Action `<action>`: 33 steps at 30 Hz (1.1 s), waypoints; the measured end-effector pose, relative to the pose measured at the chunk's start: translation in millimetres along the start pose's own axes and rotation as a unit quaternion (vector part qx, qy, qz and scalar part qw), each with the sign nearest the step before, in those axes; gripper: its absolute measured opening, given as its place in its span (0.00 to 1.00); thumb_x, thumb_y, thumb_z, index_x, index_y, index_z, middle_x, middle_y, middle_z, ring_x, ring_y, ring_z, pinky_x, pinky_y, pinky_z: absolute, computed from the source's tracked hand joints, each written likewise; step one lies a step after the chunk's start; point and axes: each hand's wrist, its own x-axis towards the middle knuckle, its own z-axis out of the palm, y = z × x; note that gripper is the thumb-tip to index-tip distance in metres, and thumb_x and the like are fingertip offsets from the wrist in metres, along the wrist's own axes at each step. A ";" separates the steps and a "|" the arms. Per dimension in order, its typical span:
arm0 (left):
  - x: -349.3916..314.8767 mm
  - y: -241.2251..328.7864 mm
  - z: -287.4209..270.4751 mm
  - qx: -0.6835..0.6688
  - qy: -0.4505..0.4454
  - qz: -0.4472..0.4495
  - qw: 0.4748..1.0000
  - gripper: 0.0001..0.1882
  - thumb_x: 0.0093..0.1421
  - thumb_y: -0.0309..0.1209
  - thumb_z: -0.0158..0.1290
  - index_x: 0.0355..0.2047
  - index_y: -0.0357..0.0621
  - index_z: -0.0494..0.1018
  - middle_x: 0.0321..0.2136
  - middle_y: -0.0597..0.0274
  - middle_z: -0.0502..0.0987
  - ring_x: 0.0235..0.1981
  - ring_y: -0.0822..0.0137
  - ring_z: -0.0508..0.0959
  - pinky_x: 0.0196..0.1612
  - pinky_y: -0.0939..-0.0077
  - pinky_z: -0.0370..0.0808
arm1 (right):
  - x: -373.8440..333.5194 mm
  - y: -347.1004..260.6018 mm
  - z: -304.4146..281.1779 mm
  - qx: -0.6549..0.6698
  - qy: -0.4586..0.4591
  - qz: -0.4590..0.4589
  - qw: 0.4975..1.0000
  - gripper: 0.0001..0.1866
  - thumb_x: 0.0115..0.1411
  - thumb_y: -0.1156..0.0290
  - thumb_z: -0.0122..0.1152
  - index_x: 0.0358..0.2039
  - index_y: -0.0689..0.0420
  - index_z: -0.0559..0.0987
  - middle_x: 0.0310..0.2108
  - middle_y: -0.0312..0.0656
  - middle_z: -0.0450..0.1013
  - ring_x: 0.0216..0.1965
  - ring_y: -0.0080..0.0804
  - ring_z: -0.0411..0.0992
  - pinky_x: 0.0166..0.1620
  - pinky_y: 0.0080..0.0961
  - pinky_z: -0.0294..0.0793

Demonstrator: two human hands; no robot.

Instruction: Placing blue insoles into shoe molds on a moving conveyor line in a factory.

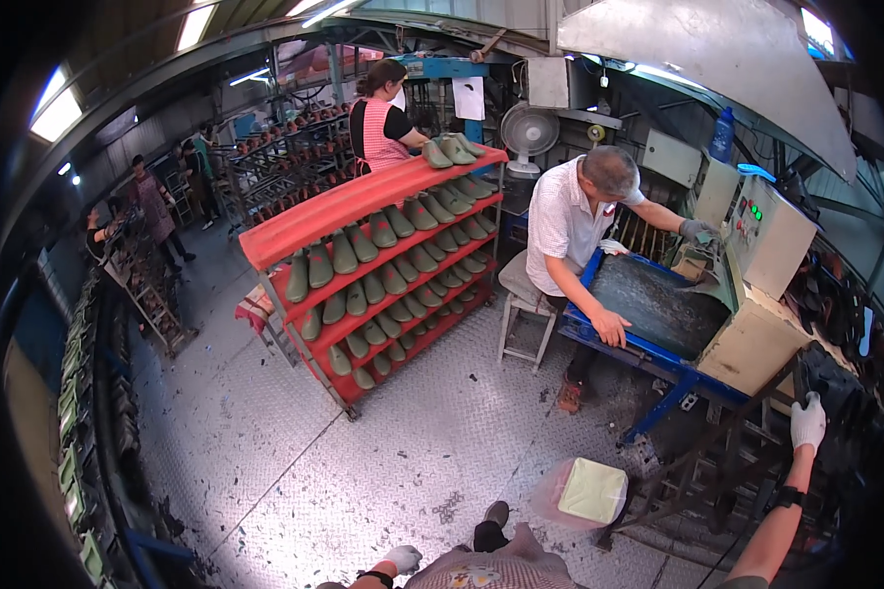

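Note:
My right hand (808, 422), in a white glove, reaches far out to the right. Its fingers are bent against a pile of black pieces (835, 388) at the top of a dark metal rack (722, 476); what they grip is lost in the dark. Low in the view, near my body, my gloved left hand (403, 559) hangs with curled fingers, and nothing shows in it. On the floor between my arms stands a bin (607, 491) with a pale yellow-green top and a clear plastic liner.
A red shelf rack (314, 231) carries rows of green shoe-shaped forms (349, 250). Right of it a person (570, 216) sits at a blue-framed machine table (648, 304); another person (388, 128) stands behind. A line of green forms (71, 481) runs along the left.

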 end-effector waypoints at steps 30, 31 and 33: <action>29.0 -39.3 9.2 0.394 0.164 0.275 0.861 0.09 0.46 0.30 0.57 0.29 0.46 0.83 0.28 0.56 0.81 0.29 0.59 0.81 0.37 0.64 0.79 | 1.3 0.4 10.4 0.010 0.007 -0.001 1.000 0.21 0.55 0.68 0.58 0.49 0.61 0.74 0.47 0.56 0.74 0.51 0.54 0.72 0.54 0.40 0.70; 26.4 -36.5 8.5 0.482 0.116 0.284 0.821 0.08 0.49 0.31 0.57 0.29 0.45 0.82 0.28 0.56 0.82 0.28 0.59 0.81 0.37 0.65 0.79 | -1.7 -3.2 6.3 0.009 0.007 -0.001 1.000 0.21 0.55 0.68 0.58 0.49 0.61 0.74 0.47 0.56 0.74 0.51 0.54 0.72 0.54 0.40 0.70; 19.7 -33.8 4.3 0.256 0.093 0.170 0.947 0.08 0.49 0.31 0.57 0.29 0.45 0.83 0.29 0.56 0.82 0.29 0.59 0.81 0.38 0.65 0.79 | -5.6 -9.1 0.1 0.012 -0.002 -0.003 1.000 0.21 0.55 0.67 0.58 0.49 0.61 0.74 0.47 0.56 0.75 0.51 0.54 0.72 0.53 0.40 0.70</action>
